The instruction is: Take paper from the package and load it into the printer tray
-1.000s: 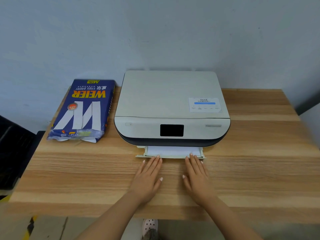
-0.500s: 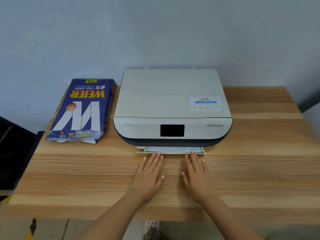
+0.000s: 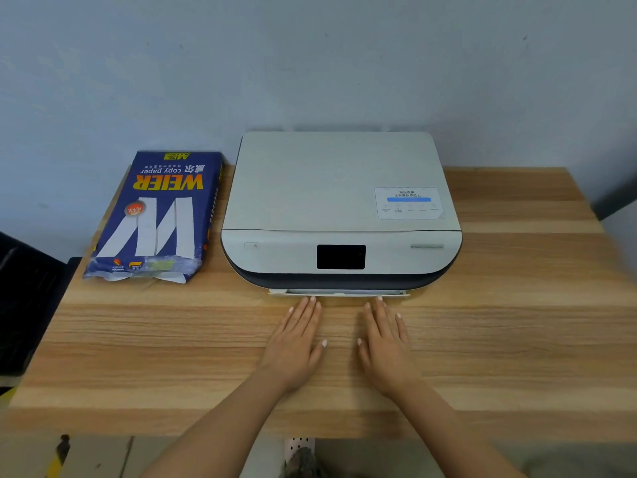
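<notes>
Blue "WEIER copy paper" package [image 3: 157, 215] beside printer [image 3: 339, 208]

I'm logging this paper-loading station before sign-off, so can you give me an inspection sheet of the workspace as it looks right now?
Surface: wooden table, light striped grain, no spills seen.
Job's things: printer at the back against the wall, lid shut, screen dark; printer tray pushed almost fully in, only its front lip showing; paper package lying flat to the printer's left, its near end torn open.
Clutter: nothing seen.
Grippers: left hand and right hand flat on the table, palms down, empty, fingers reaching the tray's lip.
Cables: nothing seen.
Surroundings: plain bluish wall; dark object off the table's left edge; floor below.
</notes>
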The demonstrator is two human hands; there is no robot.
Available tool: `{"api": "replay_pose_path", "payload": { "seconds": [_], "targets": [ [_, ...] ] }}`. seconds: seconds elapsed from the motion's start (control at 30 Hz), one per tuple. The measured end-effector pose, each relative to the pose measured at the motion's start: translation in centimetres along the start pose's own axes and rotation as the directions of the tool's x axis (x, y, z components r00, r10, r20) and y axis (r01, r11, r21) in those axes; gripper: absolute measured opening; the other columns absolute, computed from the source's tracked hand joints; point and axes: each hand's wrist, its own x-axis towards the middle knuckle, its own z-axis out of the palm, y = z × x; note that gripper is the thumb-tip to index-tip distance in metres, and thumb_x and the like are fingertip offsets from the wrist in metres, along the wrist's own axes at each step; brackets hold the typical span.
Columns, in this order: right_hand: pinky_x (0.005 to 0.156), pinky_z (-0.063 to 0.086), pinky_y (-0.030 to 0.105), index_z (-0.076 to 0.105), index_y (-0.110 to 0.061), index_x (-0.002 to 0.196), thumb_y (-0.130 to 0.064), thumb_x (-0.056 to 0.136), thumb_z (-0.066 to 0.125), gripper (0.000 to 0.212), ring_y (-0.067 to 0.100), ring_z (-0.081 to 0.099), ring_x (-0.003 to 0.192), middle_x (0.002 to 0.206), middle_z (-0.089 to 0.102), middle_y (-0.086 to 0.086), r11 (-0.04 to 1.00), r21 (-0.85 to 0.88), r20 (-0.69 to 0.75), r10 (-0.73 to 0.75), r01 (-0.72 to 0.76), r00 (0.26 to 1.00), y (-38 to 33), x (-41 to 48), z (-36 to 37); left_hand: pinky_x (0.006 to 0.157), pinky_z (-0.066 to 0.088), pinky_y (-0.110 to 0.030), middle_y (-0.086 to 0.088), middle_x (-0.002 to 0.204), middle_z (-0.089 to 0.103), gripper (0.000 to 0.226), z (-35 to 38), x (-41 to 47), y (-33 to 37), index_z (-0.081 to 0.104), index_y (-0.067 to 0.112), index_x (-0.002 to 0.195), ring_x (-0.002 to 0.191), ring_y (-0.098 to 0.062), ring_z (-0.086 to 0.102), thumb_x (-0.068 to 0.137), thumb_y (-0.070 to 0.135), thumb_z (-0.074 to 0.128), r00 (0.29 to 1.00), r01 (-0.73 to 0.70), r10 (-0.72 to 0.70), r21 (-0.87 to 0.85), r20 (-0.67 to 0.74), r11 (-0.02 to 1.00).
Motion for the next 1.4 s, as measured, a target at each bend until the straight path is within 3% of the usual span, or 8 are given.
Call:
{"api": "replay_pose_path", "payload": {
  "seconds": [0.17,0.23,0.4,0.8,1.0,1.13,1.27,1.4],
  "targets": [
    [0.114,-0.011,0.032,0.009,-0.009,0.149,-0.038,0.092,0.011,0.064,0.018,-0.006,0.146,0.159,0.001,0.011,0.999,0.045,-0.028,0.017,-0.015,0.999,-0.5,0.8,-0.4,0.113,-0.011,-0.029,0.000,0.156,-0.008,0.070,-0.2,0.8,-0.5,-0.003,0.014,0.148,0.143,-0.015,-0.014,0.090,0.051,0.007,1.000,-0.008,0.008,-0.003,-0.011,1.000],
    [0.114,-0.010,0.030,0.012,-0.008,0.149,-0.034,0.095,0.015,0.060,0.018,0.000,0.146,0.159,0.006,0.011,0.998,0.061,-0.034,0.005,-0.003,0.999,-0.7,0.6,-0.4,0.114,-0.011,-0.030,0.001,0.156,-0.009,0.070,-0.1,0.8,-0.7,-0.004,0.015,0.148,0.143,-0.014,-0.016,0.089,0.051,0.006,1.000,-0.019,0.019,-0.003,0.001,1.000],
    [0.114,-0.008,0.031,0.012,-0.006,0.148,-0.027,0.098,0.027,0.056,0.018,0.004,0.146,0.158,0.010,0.011,0.997,0.080,-0.016,0.022,-0.020,1.000,-0.9,1.4,-0.3,0.114,-0.010,-0.030,0.002,0.157,-0.010,0.067,-0.2,0.8,-1.1,-0.008,0.017,0.148,0.142,-0.012,-0.019,0.091,0.050,0.007,0.999,-0.032,0.033,-0.007,0.007,0.999],
    [0.119,-0.002,0.038,0.011,-0.002,0.148,-0.023,0.098,0.027,0.056,0.020,0.010,0.146,0.157,0.017,0.014,0.989,0.095,0.068,0.103,-0.109,0.992,-1.2,3.6,-0.9,0.116,-0.010,-0.029,0.004,0.157,-0.009,0.069,-0.8,1.2,-1.5,-0.009,0.019,0.148,0.142,-0.009,-0.018,0.088,0.051,0.000,0.999,-0.038,0.039,-0.019,0.033,0.999],
    [0.118,-0.003,0.035,0.007,-0.004,0.148,-0.024,0.098,0.030,0.059,0.019,0.009,0.146,0.158,0.014,0.012,0.993,0.090,0.082,0.068,-0.075,0.994,-1.0,3.0,-1.8,0.116,-0.009,-0.029,0.002,0.158,-0.006,0.073,-1.2,0.9,-1.2,-0.006,0.017,0.149,0.143,-0.009,-0.014,0.086,0.054,0.000,0.999,-0.019,0.020,-0.035,0.045,0.999],
    [0.118,0.006,0.035,0.010,-0.010,0.149,-0.026,0.097,0.034,0.059,0.021,0.014,0.144,0.158,0.015,0.009,0.991,0.129,0.070,0.031,-0.039,0.997,-1.3,2.0,-3.3,0.117,-0.003,-0.027,0.001,0.159,0.010,0.064,-2.8,0.4,-0.8,0.008,0.017,0.149,0.144,-0.009,0.000,0.095,0.050,0.017,1.000,-0.009,0.012,-0.163,0.018,0.987],
    [0.115,0.020,0.037,0.020,-0.014,0.147,-0.026,0.095,0.041,0.058,0.025,0.025,0.139,0.155,0.023,0.008,0.986,0.164,0.050,0.008,-0.016,0.999,-1.6,1.0,-5.3,0.113,0.024,-0.032,-0.001,0.149,0.037,0.053,-5.5,-0.5,-0.1,0.030,0.017,0.144,0.137,-0.016,0.031,0.098,0.043,0.034,0.993,0.088,-0.109,-0.353,-0.039,0.931],
    [0.111,0.028,0.038,0.023,-0.016,0.146,-0.028,0.095,0.041,0.056,0.029,0.033,0.134,0.152,0.025,0.009,0.989,0.144,0.010,-0.035,0.034,0.999,-1.7,0.0,-8.4,0.100,0.040,-0.028,0.007,0.132,0.053,0.042,-9.2,-1.0,1.7,0.048,0.023,0.131,0.121,-0.011,0.049,0.096,0.045,0.039,0.980,0.109,-0.193,-0.660,-0.056,0.743]
  ]
}}
